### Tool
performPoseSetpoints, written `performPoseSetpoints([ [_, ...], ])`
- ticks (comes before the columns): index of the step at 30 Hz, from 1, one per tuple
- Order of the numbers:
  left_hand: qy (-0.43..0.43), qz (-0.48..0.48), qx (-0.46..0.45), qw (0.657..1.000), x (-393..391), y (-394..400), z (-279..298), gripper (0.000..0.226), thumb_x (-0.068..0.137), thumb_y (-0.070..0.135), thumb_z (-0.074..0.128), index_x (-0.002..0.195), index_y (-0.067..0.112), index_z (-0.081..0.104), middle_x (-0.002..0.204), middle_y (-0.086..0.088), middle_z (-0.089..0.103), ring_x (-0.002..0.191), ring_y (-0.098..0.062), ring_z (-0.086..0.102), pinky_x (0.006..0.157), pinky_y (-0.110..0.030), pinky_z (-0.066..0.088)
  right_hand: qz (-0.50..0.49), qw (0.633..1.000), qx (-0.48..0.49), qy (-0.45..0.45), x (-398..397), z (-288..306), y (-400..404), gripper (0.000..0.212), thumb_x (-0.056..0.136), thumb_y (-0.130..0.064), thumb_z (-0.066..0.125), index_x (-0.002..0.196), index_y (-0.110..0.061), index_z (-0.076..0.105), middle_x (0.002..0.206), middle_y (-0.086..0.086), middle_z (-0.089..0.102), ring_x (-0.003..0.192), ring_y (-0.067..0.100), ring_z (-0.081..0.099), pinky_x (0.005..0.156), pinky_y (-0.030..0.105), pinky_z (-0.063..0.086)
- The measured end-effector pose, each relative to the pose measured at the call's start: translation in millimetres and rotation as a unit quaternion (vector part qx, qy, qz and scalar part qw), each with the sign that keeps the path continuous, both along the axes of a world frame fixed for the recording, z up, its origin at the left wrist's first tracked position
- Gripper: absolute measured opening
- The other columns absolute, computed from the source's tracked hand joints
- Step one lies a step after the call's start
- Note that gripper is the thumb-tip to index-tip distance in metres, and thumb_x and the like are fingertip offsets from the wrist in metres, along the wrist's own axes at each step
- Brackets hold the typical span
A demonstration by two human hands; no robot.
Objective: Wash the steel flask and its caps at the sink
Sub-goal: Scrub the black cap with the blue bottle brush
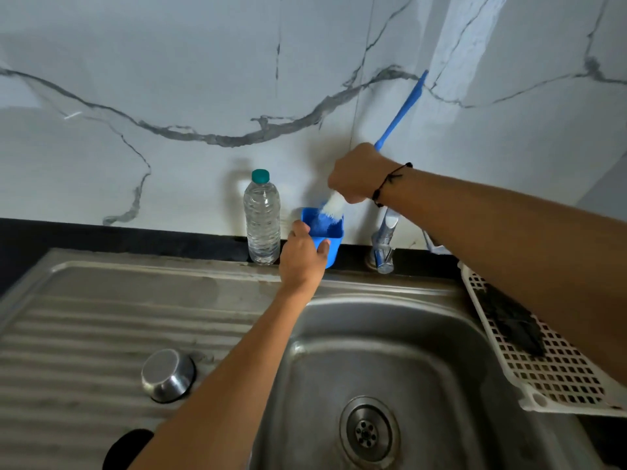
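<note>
— left hand [300, 257]?
— at frame centre, fingers curled round the near rim of a small blue tub [327, 234], thumb over the left edge; so clamped on the tub. tub sitting at the back edge of the sink [424, 337], against the marble wall [169, 79].
— right hand [356, 174]?
— just above and right of the tub, fist closed round a blue-handled bottle brush [402, 111]. handle slanting up toward upper right of the frame, white bristles [334, 205] dipping into the tub's open top. black thread band [390, 183] on that wrist.
— steel flask, caps?
— no flask body to be seen anywhere in frame. lower left, on the ribbed draining board [84, 334], a rounded steel piece [168, 374] lying mouth down; cap or small bowl, can't tell which. at the bottom edge, left of the forearm, something round and black [130, 449], cut off, unclear.
— anything else?
— clear plastic water bottle [262, 220] with teal cap, upright, just left of the tub, near it but touching or not, can't tell. chrome tap [385, 244] right of the tub, partly behind the right forearm. white lattice tray [549, 361] at the right edge, tilted over the basin rim, dark cloth [512, 322] lying on it. drain [368, 432] at bottom centre.
</note>
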State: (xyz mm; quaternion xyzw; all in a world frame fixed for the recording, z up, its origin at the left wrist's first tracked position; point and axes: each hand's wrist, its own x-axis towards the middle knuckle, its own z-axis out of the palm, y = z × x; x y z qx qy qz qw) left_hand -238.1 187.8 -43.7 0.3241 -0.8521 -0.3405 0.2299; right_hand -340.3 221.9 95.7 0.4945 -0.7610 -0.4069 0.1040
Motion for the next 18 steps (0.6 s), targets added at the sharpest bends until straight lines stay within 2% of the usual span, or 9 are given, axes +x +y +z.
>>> performPoseSetpoints([
  [4,-0.005,-0.005,-0.01,1.0,1,5,-2,0.038,0.09,0.016,0.058,0.122,-0.001,0.045,0.118,-0.02,0.057,0.109,-0.037,0.054,0.085,-0.04,0.04,-0.015,0.999,0.032,0.012,10,-17,8,0.02,0.09,-0.006,0.042,0.097,-0.009,0.06,0.098,0.009,0.063,0.086,0.031,0.064,0.07,0.035,0.048],
  [8,-0.035,-0.027,0.005,0.999,4,7,-3,0.045,0.09,0.015,0.057,0.129,0.0,0.04,0.128,-0.019,0.05,0.114,-0.036,0.051,0.089,-0.038,0.039,-0.019,1.0,-0.003,0.007,15,0,20,0.011,0.091,-0.007,0.041,0.088,-0.01,0.051,0.076,0.004,0.049,0.079,0.027,0.057,0.067,0.033,0.041],
  [11,-0.045,-0.043,0.02,0.998,8,9,1,0.055,0.09,0.016,0.057,0.137,0.001,0.032,0.137,-0.018,0.043,0.119,-0.035,0.049,0.092,-0.04,0.041,-0.034,0.998,-0.043,0.003,25,16,35,0.008,0.091,-0.009,0.042,0.084,-0.011,0.046,0.072,0.003,0.041,0.075,0.027,0.049,0.067,0.035,0.035],
  [13,-0.045,-0.047,0.033,0.997,14,13,6,0.06,0.09,0.014,0.057,0.14,0.002,0.028,0.139,-0.018,0.04,0.119,-0.035,0.048,0.091,-0.039,0.042,-0.058,0.995,-0.076,-0.019,37,28,49,0.014,0.09,-0.01,0.042,0.076,-0.009,0.041,0.069,0.003,0.036,0.075,0.027,0.046,0.067,0.035,0.034],
  [16,-0.042,-0.048,0.05,0.997,30,19,12,0.061,0.089,0.012,0.057,0.142,0.003,0.027,0.137,-0.017,0.041,0.117,-0.034,0.049,0.089,-0.038,0.042,-0.092,0.985,-0.132,-0.056,58,44,73,0.004,0.089,-0.011,0.044,0.087,-0.01,0.046,0.068,0.004,0.037,0.078,0.029,0.049,0.067,0.035,0.037],
  [18,-0.034,-0.045,0.059,0.997,45,25,12,0.058,0.088,0.01,0.056,0.14,0.003,0.03,0.133,-0.016,0.044,0.115,-0.033,0.051,0.086,-0.037,0.042,-0.118,0.974,-0.174,-0.088,73,50,94,0.013,0.089,-0.013,0.045,0.098,-0.008,0.054,0.073,0.005,0.042,0.082,0.029,0.053,0.068,0.035,0.038],
])
